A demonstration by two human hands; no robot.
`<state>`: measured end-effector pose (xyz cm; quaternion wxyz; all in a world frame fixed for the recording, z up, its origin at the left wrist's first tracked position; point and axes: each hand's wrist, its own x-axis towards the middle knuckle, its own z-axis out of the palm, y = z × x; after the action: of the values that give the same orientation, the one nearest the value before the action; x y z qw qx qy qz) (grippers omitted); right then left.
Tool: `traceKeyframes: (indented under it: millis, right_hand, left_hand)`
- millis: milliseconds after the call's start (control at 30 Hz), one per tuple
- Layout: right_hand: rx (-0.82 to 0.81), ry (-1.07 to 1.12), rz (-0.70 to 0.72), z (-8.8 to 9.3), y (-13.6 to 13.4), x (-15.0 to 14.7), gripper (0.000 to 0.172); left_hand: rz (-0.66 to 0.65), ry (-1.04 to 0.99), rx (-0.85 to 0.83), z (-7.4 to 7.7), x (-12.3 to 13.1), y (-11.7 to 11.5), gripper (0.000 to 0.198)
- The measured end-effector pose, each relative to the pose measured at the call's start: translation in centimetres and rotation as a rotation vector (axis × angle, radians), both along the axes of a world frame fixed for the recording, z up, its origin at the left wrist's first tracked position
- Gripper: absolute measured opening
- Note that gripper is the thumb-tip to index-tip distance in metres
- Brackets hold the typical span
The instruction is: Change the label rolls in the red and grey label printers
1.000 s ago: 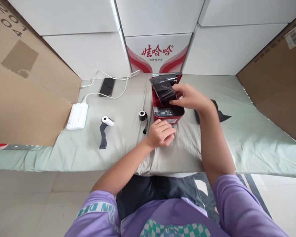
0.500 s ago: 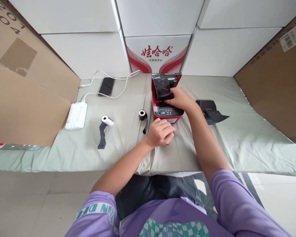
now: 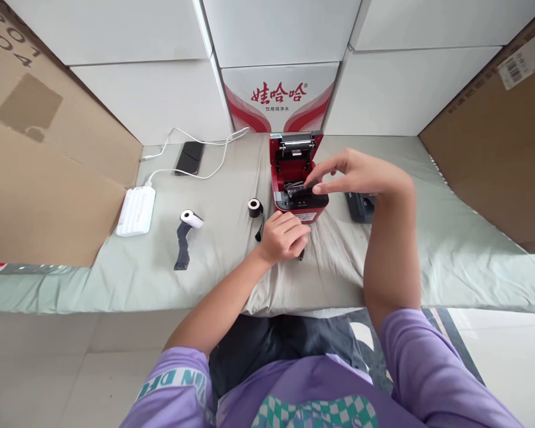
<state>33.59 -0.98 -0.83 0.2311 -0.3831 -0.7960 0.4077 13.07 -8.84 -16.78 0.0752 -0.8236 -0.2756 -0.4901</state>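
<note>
A small red printer (image 3: 296,207) stands open on the pale green cloth (image 3: 450,249), its lid tilted back. My right hand (image 3: 356,175) hovers over the printer's open bay, thumb and forefinger pinched on a dark roll (image 3: 299,191) lying in it. My left hand (image 3: 285,236) rests closed on the cloth just in front of the printer, with a thin dark thing poking out under it that I cannot name. A black-and-white roll (image 3: 254,207) with a dark strip trailing stands left of the printer.
Further left lie a white roll with a black strip (image 3: 188,223), a white power bank (image 3: 135,211) with its cable, and a black phone (image 3: 189,157). A black object (image 3: 359,206) sits right of the printer. White cartons (image 3: 276,98) stand behind, brown cardboard (image 3: 49,178) on both sides.
The black film that my right hand held over the printer is gone from above it. The open bay shows now, and the hand has shifted right, pinching the dark roll.
</note>
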Motion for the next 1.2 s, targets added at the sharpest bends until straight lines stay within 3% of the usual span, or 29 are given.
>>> traceKeyframes:
  millis: [67,133,233,300,367,567,700,833,967,1033,1100,1200]
  right_hand:
    - [-0.04,-0.05,0.044,0.4,-0.3,0.4,0.033]
    - [-0.044,-0.015,-0.001,-0.1,0.0,0.3,0.041]
    - [0.121,0.167,-0.272,-2.2,1.8,-0.5,0.048]
    - [0.233,0.26,-0.448,-3.8,3.4,-1.2,0.05]
    - [0.252,0.271,-0.517,-5.2,4.8,-1.7,0.054]
    - [0.153,0.228,-0.499,-7.5,6.9,-2.1,0.066]
    - [0.084,0.423,-0.493,-8.2,7.3,-1.4,0.043]
    - [-0.06,0.322,-0.279,-7.9,6.5,-0.2,0.026]
    - [-0.28,0.202,-0.123,-8.3,5.9,1.0,0.079]
    - [-0.361,0.208,-0.103,-9.0,6.0,1.4,0.095]
    - [-0.413,0.247,-0.098,-9.6,6.2,1.4,0.096]
    - [-0.461,0.309,-0.055,-10.0,6.3,1.2,0.085]
  left_hand:
    - [0.076,-0.045,0.006,0.2,-0.2,0.1,0.022]
    - [0.206,-0.117,-0.02,0.5,-0.4,0.3,0.019]
    - [0.36,-0.243,-0.083,0.8,-0.6,0.9,0.036]
    - [0.361,-0.259,-0.14,1.1,-0.7,1.3,0.054]
    - [0.332,-0.206,-0.195,1.3,-0.8,1.5,0.048]
    - [0.258,-0.099,-0.232,1.0,-0.5,1.3,0.021]
    - [0.234,-0.106,-0.13,0.6,-0.4,1.2,0.021]
    - [0.296,-0.097,-0.096,0.6,-0.5,0.9,0.023]
    - [0.339,-0.13,-0.126,0.8,-0.6,0.9,0.029]
    - [0.348,-0.163,-0.166,0.8,-0.7,1.1,0.041]
    - [0.343,-0.17,-0.215,0.8,-0.7,1.3,0.052]
    - [0.345,-0.145,-0.272,0.7,-0.6,1.3,0.055]
